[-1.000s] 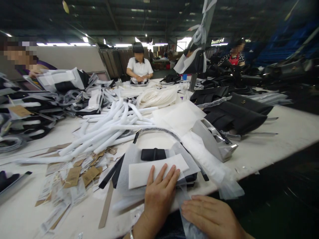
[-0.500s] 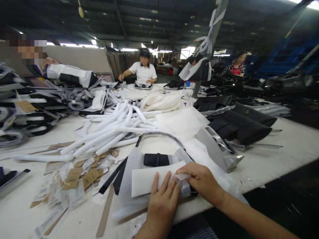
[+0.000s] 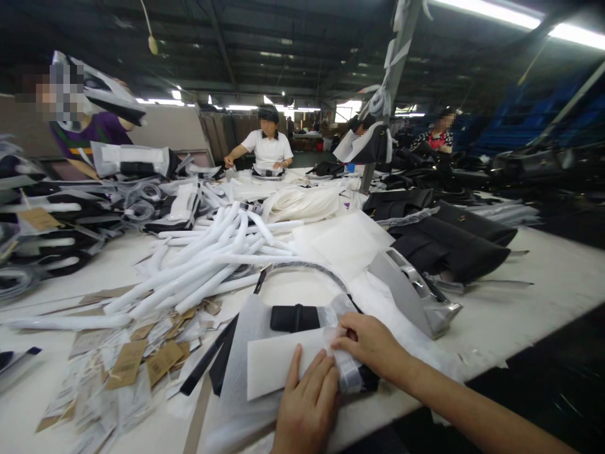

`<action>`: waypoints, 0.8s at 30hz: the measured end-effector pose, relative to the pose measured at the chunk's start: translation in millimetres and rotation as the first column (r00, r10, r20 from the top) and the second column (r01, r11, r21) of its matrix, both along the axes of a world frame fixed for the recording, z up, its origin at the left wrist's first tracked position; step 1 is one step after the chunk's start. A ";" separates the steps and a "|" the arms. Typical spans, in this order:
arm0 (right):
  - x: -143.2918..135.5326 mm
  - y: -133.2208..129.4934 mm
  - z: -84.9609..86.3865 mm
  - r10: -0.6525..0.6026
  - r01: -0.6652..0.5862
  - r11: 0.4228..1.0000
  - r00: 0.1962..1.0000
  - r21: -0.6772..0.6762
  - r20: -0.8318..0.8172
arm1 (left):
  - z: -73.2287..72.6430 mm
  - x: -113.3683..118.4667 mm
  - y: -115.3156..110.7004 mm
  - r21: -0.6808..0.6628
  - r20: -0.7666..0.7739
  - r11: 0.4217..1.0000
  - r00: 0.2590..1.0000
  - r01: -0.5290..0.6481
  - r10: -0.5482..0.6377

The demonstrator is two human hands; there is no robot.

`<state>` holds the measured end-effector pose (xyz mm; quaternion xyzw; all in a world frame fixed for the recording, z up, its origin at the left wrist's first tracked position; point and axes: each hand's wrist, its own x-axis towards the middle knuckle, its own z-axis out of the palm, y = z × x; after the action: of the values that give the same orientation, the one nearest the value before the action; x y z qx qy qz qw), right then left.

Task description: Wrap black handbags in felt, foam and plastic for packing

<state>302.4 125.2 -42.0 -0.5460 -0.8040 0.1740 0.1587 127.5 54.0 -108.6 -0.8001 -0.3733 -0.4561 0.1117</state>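
A black handbag (image 3: 371, 380) lies on the table, mostly covered by white tissue-like wrap (image 3: 236, 353), its dark strap (image 3: 312, 266) arching behind it. A black buckle tab (image 3: 295, 318) shows above a white foam strip (image 3: 274, 364) laid across the front. My left hand (image 3: 309, 397) lies flat on the lower part of the foam strip, fingers stretched out. At the strip's right end my right hand (image 3: 366, 342) is closed, thumb and forefinger pinching clear plastic film (image 3: 348, 373) that runs over the bag's right side. The pinched edge itself is partly hidden by the fingers.
White foam tubes (image 3: 208, 265) are heaped behind the bag, with brown paper tags (image 3: 126, 364) to the left. A grey wrapped bag (image 3: 411, 290) and black bags (image 3: 444, 246) lie to the right. Co-workers (image 3: 268, 148) are across the table and at left.
My right hand has shifted slightly up and left, and the film it lifted now lies flatter. My left hand stays on the foam. The co-worker at left has raised a wrapped bag.
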 end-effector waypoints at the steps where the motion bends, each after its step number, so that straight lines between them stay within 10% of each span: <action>1: -0.4 1.0 0.4 -0.006 0.006 1.000 1.000 -0.007 0.009 | 0.2 0.4 0.0 -0.003 0.004 1.000 1.000 0.000 0.000; 24: -17.4 31.8 9.1 -0.099 0.100 0.995 0.955 0.010 0.278 | 8.6 -4.3 -7.3 -0.069 -0.458 0.988 0.884 -0.137 0.090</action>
<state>285.0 157.1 -32.9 -0.6051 -0.7895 0.0889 0.0515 123.2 46.7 -100.0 -0.8657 -0.4054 -0.2304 0.1822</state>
